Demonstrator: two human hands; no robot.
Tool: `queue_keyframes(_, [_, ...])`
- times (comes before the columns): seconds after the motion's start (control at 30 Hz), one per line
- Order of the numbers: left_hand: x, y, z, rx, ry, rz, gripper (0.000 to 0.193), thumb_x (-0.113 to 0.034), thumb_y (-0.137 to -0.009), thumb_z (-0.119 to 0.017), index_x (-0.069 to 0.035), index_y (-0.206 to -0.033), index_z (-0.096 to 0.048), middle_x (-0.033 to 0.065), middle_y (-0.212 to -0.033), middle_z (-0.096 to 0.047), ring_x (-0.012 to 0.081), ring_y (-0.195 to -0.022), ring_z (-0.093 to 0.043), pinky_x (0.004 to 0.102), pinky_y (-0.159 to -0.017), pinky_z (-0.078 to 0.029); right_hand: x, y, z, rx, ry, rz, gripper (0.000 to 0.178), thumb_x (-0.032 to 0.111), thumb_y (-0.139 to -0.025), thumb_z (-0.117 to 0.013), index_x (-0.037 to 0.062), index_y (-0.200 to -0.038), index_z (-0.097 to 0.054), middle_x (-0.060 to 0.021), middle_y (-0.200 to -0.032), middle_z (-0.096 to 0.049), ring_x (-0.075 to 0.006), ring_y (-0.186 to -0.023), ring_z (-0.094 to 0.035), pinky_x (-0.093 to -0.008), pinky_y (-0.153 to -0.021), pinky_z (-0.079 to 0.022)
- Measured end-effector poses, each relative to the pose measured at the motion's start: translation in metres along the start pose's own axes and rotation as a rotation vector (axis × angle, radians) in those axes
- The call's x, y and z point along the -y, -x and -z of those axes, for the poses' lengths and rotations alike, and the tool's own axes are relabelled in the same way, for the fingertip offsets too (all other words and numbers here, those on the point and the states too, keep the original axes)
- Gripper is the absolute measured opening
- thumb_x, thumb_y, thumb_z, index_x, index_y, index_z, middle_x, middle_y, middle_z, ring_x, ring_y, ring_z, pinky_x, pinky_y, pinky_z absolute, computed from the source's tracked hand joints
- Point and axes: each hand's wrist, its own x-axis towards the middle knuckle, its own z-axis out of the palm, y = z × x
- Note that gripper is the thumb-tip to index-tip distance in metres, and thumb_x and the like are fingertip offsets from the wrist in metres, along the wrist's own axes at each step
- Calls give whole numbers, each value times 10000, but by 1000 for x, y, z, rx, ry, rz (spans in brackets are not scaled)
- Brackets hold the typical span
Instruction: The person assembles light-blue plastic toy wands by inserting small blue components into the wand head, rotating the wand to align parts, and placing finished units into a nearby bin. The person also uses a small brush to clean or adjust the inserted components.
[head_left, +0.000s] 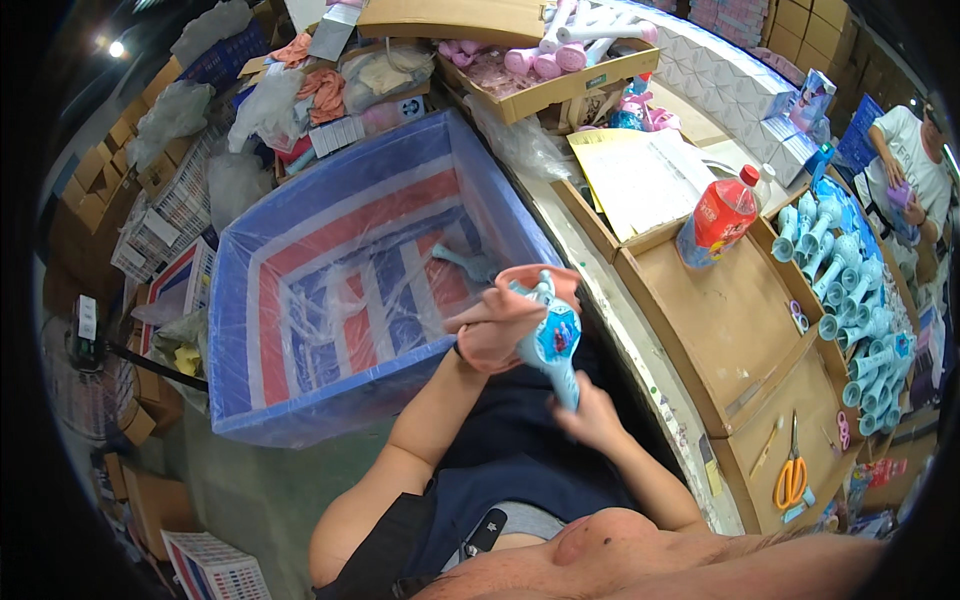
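A light-blue plastic toy with a handle is held up in front of my body, a coloured picture on its wide head. My right hand is closed around the lower end of its handle. At the head end is my left hand, covered by a salmon-coloured glove or cloth, its fingers bent around the toy's upper part. Behind the hands stands a large blue crate, lined with clear plastic over a red, white and blue striped bottom. One similar light-blue piece lies inside it.
Along the bench on my right run cardboard trays, with a red-labelled bottle, orange-handled scissors and a pile of light-blue toys. A box of pink and white parts stands at the back. A co-worker is at far right.
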Motion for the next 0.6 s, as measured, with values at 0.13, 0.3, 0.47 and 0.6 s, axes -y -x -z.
queue_keyframes(0.13, [6, 6, 5, -177, 553, 35, 273, -182, -960, -545, 27, -1136, -545, 143, -1095, -597, 243, -1047, -607, 319, -872, -542, -3, -4, -7, 44, 176, -35, 342, 233, -800, -676, 15, -1008, -512, -279, -811, -648, -447, -768, -659, -495, -664, -542])
queue_keyframes(0.3, [1, 23, -1, -63, 17, -191, 444, -268, -937, -593, 104, -1178, -558, 194, -910, -677, 268, -781, -679, 379, -841, -566, 4, 14, 4, 646, -678, -64, 339, 234, -822, -751, 38, -998, -538, -64, -847, -648, -167, -698, -647, -335, -650, -531])
queue_keyframes(0.47, [23, -11, -2, -326, -13, -26, 342, -271, -904, -589, -21, -1137, -587, 126, -1048, -592, 222, -972, -587, 382, -846, -518, 19, -19, -13, -117, 148, -118, 348, 264, -860, -646, -9, -1030, -513, -273, -797, -668, -435, -737, -676, -513, -655, -532])
queue_keyframes(0.6, [27, -4, -9, -472, 689, 178, 389, -289, -903, -605, -24, -1182, -551, 105, -1002, -606, 201, -926, -606, 310, -850, -510, 35, -21, -24, -237, 271, -151, 399, 289, -868, -650, -42, -977, -456, -291, -755, -655, -457, -699, -664, -534, -629, -528])
